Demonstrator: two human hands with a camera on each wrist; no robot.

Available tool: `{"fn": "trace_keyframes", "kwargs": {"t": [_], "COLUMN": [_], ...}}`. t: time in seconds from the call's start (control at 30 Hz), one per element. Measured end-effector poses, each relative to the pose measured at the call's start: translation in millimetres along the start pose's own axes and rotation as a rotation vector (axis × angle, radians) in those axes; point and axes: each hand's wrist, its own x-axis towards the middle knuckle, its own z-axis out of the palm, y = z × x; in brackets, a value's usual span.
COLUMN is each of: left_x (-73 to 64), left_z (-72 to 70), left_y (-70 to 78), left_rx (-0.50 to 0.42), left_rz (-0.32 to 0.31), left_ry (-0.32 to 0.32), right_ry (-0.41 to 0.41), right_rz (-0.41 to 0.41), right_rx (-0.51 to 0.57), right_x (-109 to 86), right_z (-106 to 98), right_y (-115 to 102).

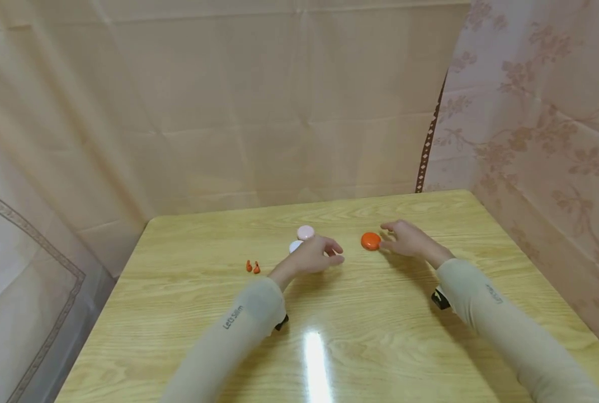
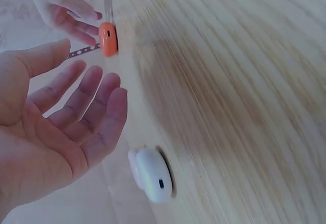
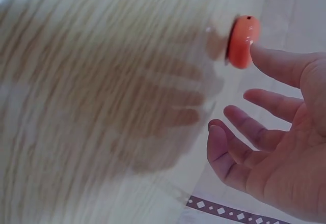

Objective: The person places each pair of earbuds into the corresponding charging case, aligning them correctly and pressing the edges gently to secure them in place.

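Note:
An orange round earbud case lies on the wooden table, its small port facing the left wrist camera. Beside it on the right is my right hand, fingers spread and loosely bent. The thumb tip lines up with the case edge in the right wrist view; whether it touches I cannot tell. My left hand hovers over the table with relaxed fingers and holds nothing. Just behind it sit a white case, partly hidden in the head view, and a pink case. Two orange earbuds lie to the left.
The wooden table ends at a beige curtain along its back edge. A floral pink curtain hangs at the right. Light reflects off the table near the front.

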Motion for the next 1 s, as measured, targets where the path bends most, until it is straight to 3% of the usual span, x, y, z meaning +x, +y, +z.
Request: {"fn": "trace_keyframes", "kwargs": {"t": [0.3, 1.0], "left_x": [9.0, 5.4], "left_z": [14.1, 16.0], "left_y": [2.2, 6.9], "left_rx": [0.031, -0.004], "left_rz": [0.028, -0.03], "left_ry": [-0.013, -0.053], "right_ry": [-0.024, -0.053], "right_rz": [0.009, 0.029], "right_rx": [-0.04, -0.004], "right_x": [1.5, 18.4], "right_z": [9.5, 16.4], "right_y": [1.0, -19.8]}}
